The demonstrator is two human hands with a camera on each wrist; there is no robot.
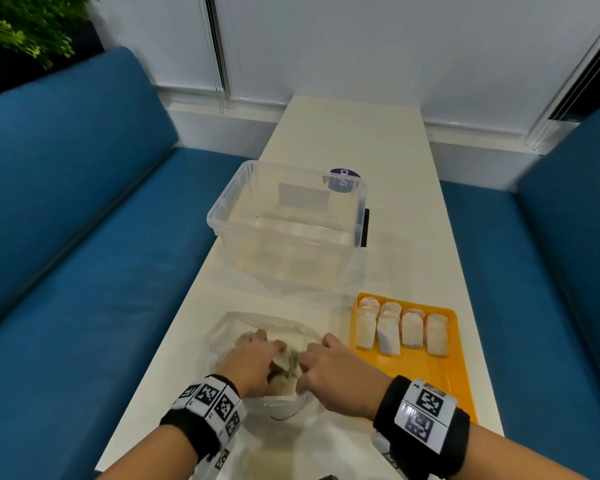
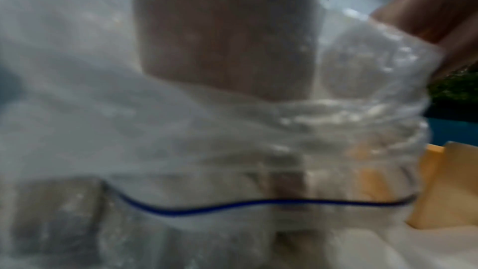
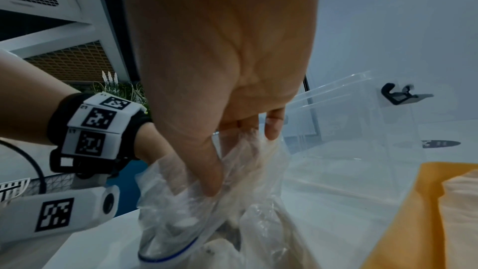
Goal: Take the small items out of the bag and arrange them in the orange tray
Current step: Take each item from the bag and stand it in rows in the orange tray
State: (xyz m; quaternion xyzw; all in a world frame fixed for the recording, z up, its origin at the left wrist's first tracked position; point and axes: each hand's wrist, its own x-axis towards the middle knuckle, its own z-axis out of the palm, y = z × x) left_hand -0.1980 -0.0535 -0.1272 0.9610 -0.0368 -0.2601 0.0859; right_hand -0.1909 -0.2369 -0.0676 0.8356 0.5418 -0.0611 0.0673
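A clear zip bag (image 1: 257, 323) with a blue seal line lies on the white table, holding pale tea bags (image 1: 284, 375). My left hand (image 1: 274, 355) reaches into the bag's mouth with its fingers curled down among them; whether they hold one is hidden. My right hand (image 1: 305, 362) pinches the bag's right rim between thumb and fingers, seen close in the right wrist view (image 3: 240, 150). The left wrist view is blurred, with the bag's plastic (image 2: 232, 150) across it. The orange tray (image 1: 423, 368) to the right holds several tea bags (image 1: 411, 329) in overlapping rows at its far end.
An open clear plastic box (image 1: 284, 237) with a black latch stands on the table beyond the bag. Blue sofa seats run along both sides of the narrow table. The tray's near half is bare.
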